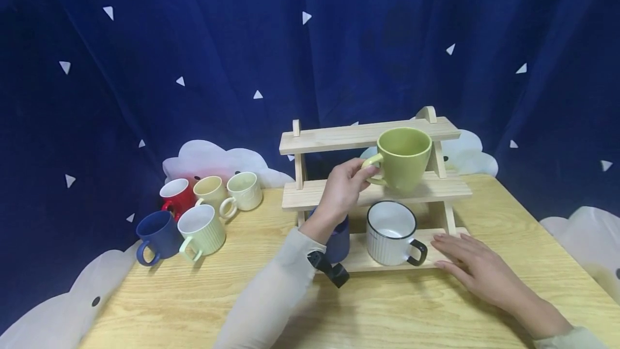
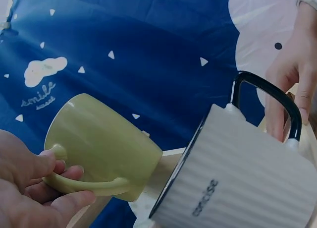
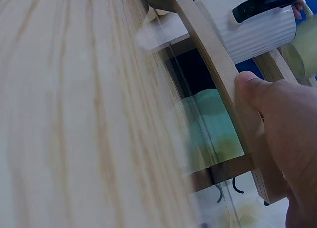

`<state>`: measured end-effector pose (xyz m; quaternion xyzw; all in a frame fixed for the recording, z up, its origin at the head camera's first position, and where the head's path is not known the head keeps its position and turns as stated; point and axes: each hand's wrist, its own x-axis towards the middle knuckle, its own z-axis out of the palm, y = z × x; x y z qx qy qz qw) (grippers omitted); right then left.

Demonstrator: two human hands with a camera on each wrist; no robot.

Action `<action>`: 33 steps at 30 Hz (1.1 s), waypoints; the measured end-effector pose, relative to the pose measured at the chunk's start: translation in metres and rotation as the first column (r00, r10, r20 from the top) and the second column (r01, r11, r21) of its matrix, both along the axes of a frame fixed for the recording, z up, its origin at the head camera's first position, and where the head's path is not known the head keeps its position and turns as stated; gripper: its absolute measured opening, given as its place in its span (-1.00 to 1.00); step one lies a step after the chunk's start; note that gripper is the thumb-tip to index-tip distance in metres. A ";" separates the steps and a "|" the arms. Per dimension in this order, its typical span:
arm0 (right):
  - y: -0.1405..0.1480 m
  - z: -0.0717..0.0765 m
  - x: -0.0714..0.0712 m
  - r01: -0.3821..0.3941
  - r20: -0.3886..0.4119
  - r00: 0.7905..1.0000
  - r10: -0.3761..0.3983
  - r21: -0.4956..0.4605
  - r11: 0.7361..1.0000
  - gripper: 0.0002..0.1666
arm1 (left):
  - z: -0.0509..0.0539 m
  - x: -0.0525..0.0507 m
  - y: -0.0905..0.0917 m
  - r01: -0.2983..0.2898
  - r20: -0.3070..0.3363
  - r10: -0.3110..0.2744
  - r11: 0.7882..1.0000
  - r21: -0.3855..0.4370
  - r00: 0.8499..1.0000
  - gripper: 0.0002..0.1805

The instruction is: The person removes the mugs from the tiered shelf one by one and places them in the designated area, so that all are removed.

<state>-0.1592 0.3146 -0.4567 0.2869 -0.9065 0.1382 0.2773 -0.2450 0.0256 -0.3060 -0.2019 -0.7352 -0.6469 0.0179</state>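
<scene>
Black lettering (image 2: 204,198) reads only from left wrist; left hand (image 1: 341,190) grips green mug (image 1: 404,163), outstretched right hand (image 1: 477,271) touches shelf (image 1: 357,258).

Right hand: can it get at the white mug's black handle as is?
Probably yes. The right hand holds no mug and rests at the right end of the bottom shelf. The black handle sticks out toward that side, and nothing visible stands between them.
</scene>
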 end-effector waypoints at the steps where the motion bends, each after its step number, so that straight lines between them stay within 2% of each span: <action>1: 0.000 0.000 0.000 0.001 0.000 1.000 -0.001 0.001 1.000 -0.42 | 0.000 0.000 -0.003 -0.003 0.001 0.003 1.000 0.011 1.000 -0.71; 5: -0.001 0.000 0.001 0.005 0.004 1.000 -0.005 0.002 1.000 -0.43 | -0.001 0.000 -0.013 -0.021 0.007 0.021 0.999 0.032 1.000 -0.72; 11: 0.000 0.000 0.001 0.006 -0.006 1.000 -0.006 -0.001 1.000 -0.44 | -0.008 -0.002 -0.023 -0.074 0.000 0.074 0.997 -0.010 0.997 -0.75; 16: 0.000 0.000 0.000 0.001 -0.014 1.000 -0.001 -0.004 1.000 -0.43 | -0.012 -0.004 -0.029 -0.106 0.008 0.106 0.994 -0.010 0.994 -0.74; 26: -0.002 0.002 0.000 0.008 0.004 1.000 -0.008 0.002 1.000 -0.44 | -0.011 0.000 -0.049 -0.098 -0.019 0.098 0.994 0.039 0.995 -0.73; 33: -0.001 0.001 0.001 0.008 0.005 1.000 -0.008 -0.001 1.000 -0.44 | -0.014 0.002 -0.062 -0.101 -0.002 0.102 0.990 0.100 0.995 -0.71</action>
